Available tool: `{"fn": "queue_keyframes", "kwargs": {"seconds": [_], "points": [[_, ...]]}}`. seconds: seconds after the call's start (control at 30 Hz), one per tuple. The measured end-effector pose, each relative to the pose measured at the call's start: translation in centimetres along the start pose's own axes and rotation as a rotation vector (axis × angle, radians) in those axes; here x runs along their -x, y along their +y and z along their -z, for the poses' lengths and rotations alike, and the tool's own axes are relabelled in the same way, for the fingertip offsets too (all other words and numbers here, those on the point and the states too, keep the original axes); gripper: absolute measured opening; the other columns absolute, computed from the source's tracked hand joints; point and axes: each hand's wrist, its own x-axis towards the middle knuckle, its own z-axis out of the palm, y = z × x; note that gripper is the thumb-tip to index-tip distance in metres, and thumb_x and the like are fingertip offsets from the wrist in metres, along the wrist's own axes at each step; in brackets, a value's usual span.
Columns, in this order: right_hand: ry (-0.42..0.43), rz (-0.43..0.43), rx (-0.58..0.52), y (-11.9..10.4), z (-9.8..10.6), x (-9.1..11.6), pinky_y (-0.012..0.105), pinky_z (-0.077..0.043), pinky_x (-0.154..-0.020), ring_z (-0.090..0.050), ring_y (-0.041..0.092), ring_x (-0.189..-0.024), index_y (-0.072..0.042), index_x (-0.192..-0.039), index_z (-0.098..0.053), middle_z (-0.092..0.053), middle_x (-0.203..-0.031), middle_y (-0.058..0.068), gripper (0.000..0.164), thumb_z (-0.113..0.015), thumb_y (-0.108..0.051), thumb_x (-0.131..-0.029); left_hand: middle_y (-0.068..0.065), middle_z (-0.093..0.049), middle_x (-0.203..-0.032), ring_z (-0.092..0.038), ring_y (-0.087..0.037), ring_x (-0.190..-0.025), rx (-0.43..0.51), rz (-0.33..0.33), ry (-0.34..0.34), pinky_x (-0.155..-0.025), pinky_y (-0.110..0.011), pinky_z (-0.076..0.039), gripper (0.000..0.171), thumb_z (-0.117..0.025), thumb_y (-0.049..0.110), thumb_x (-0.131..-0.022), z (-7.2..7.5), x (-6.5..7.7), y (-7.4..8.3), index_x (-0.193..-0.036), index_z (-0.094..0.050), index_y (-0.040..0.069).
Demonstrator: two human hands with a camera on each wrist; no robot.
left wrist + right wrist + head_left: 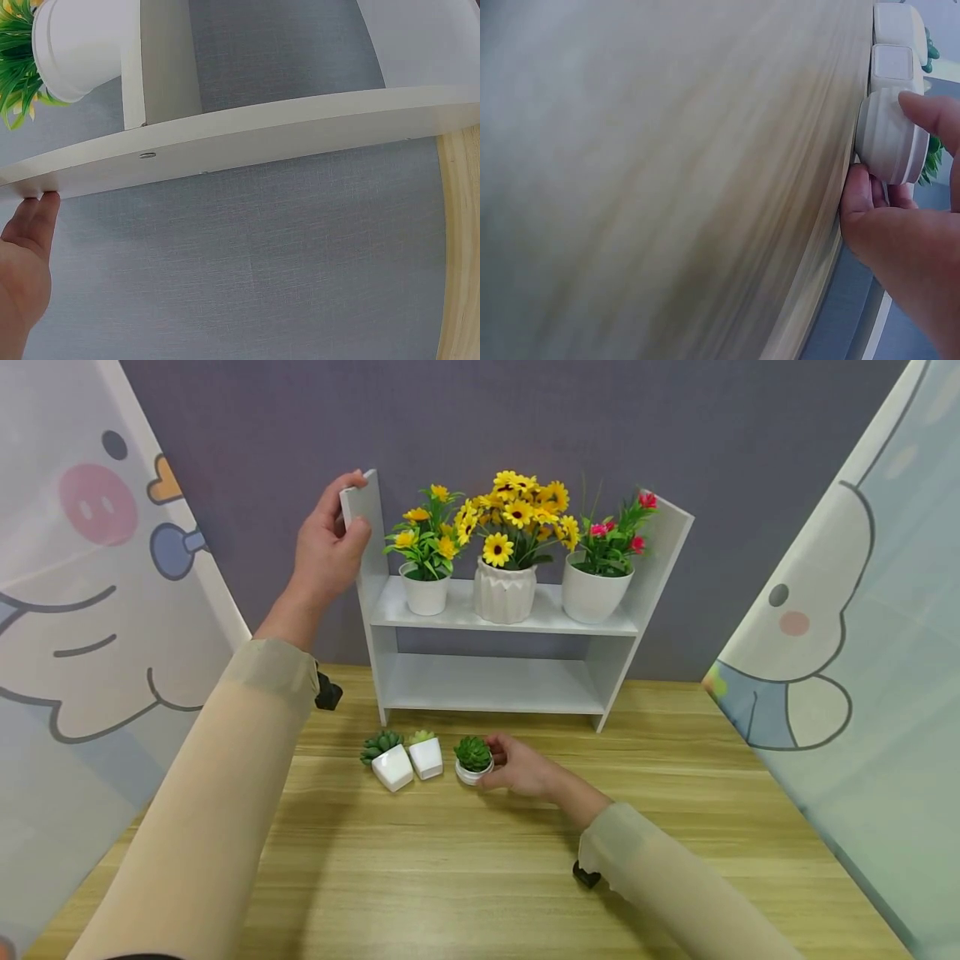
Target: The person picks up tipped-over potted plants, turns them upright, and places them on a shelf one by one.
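My left hand (pixel 330 547) grips the upper front edge of the left side panel on a white two-tier shelf (pixel 495 683). In the left wrist view its fingertips touch the panel's outer face. Down on the table, my right hand (pixel 525 768) holds a small green succulent in a round white pot (pixel 474 767), thumb on one side and fingers on the other. The right wrist view shows the ribbed pot (pixel 889 139) between thumb and fingers. Left of it lie two tipped succulents in square white pots, a dark green one (pixel 393 768) and a paler one (pixel 427 758).
On the upper shelf stand a small yellow-flowered pot (pixel 426 593), a fluted pot of yellow daisies (pixel 505 593) and a pot with pink-red flowers (pixel 596 593). A grey wall (pixel 750 460) rises behind, and cartoon-printed panels (pixel 75 635) flank the wooden table (pixel 420 877).
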Motion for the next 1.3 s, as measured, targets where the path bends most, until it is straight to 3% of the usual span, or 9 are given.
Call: {"fn": "queue_keyframes", "kwargs": {"seconds": [0.23,0.37,0.6,0.8,1.1,1.3], "points": [[0.004,0.011,-0.002,0.0,-0.1,0.1,0.051,-0.049,-0.119,-0.062,0.033,-0.134,0.005,-0.151,-0.049,-0.064,-0.142,0.021,0.072,-0.085,-0.009,-0.090,0.020,-0.039,-0.174,-0.053,-0.030,-0.153,0.006,0.000,-0.002,-0.124,-0.056,-0.046,0.054,-0.047,0.030,-0.108,0.0,0.1,0.0,-0.162,-0.048,0.033],[0.038,0.013,0.010,-0.1,0.2,0.5,0.047,-0.055,-0.111,-0.065,0.032,-0.128,0.003,-0.151,-0.052,-0.066,-0.138,0.020,0.072,-0.087,-0.010,-0.089,0.021,-0.037,-0.175,-0.052,-0.028,-0.154,-0.003,0.004,-0.006,-0.124,-0.055,-0.046,0.054,-0.047,0.030,-0.108,0.0,0.2,0.1,-0.162,-0.048,0.033],[0.163,0.025,-0.027,-0.4,1.9,0.9,0.033,-0.058,-0.093,-0.067,0.033,-0.125,0.003,-0.150,-0.052,-0.066,-0.138,0.022,0.069,-0.086,-0.011,-0.092,0.022,-0.037,-0.175,-0.054,-0.028,-0.152,-0.006,-0.003,-0.002,-0.123,-0.055,-0.047,0.054,-0.047,0.030,-0.109,-0.1,0.1,0.2,-0.162,-0.047,0.034],[0.247,0.073,-0.059,0.1,3.6,1.4,0.031,-0.059,-0.093,-0.068,0.033,-0.122,0.006,-0.150,-0.052,-0.067,-0.136,0.024,0.068,-0.084,-0.011,-0.092,0.018,-0.040,-0.174,-0.055,-0.029,-0.151,-0.014,-0.008,0.002,-0.122,-0.055,-0.048,0.054,-0.047,0.029,-0.109,-0.2,0.1,0.2,-0.162,-0.048,0.034],[0.407,0.071,-0.111,1.3,6.0,1.7,0.018,-0.058,-0.089,-0.066,0.032,-0.126,0.006,-0.154,-0.049,-0.062,-0.145,0.025,0.069,-0.082,-0.012,-0.096,0.018,-0.039,-0.175,-0.054,-0.030,-0.152,-0.009,-0.018,0.004,-0.122,-0.055,-0.048,0.054,-0.047,0.028,-0.108,-0.2,0.1,0.1,-0.162,-0.048,0.030],[0.525,0.069,-0.180,1.7,7.7,1.9,0.014,-0.057,-0.088,-0.066,0.026,-0.124,0.007,-0.155,-0.047,-0.061,-0.145,0.025,0.069,-0.080,-0.009,-0.096,0.016,-0.041,-0.174,-0.056,-0.030,-0.149,-0.006,-0.003,0.003,-0.121,-0.056,-0.049,0.054,-0.047,0.030,-0.108,-0.1,0.1,0.1,-0.162,-0.048,0.034]]}}
